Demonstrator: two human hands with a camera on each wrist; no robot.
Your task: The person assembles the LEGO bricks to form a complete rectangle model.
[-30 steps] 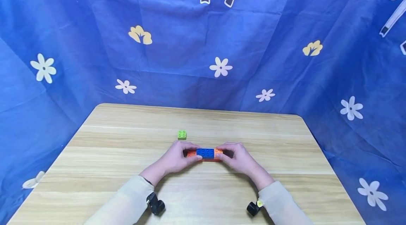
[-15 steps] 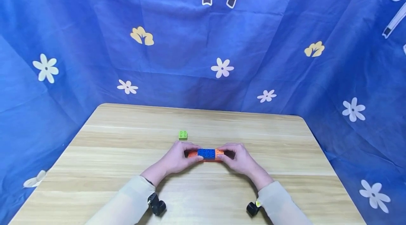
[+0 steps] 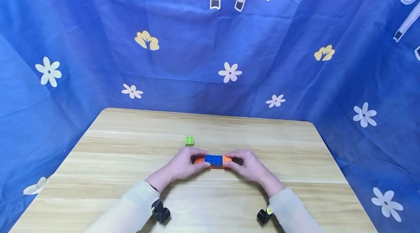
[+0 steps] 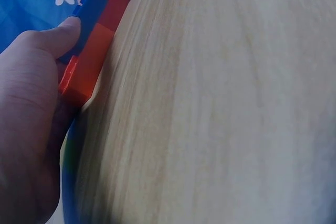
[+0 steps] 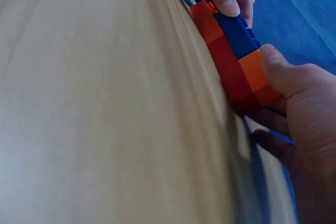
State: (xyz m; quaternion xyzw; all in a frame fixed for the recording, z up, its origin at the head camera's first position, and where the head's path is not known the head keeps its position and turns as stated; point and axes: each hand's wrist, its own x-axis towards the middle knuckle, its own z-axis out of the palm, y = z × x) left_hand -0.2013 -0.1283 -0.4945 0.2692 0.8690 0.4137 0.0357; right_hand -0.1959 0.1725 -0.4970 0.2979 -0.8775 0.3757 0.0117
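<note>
A low assembly of bricks lies crosswise between the two hands. On top sit a blue brick (image 3: pixel 213 160) and, at its right, a light orange brick (image 3: pixel 226 159); below are a red-orange brick (image 4: pixel 90 66) on the left and a red brick (image 5: pixel 230 72) on the right. My left hand (image 3: pixel 184 163) grips the left part, its thumb against the blue brick's near side. With thumb and fingers my right hand (image 3: pixel 244 164) pinches the light orange end. Fingers on the far side are partly hidden.
A small green brick (image 3: pixel 189 141) stands on the wooden table (image 3: pixel 210 204), just beyond my left hand. Blue cloth (image 3: pixel 183 43) with flower prints hangs behind the table and at both sides.
Both hands keep their grip on the bricks, and the bricks look the same. Only the head view has shifted slightly.
</note>
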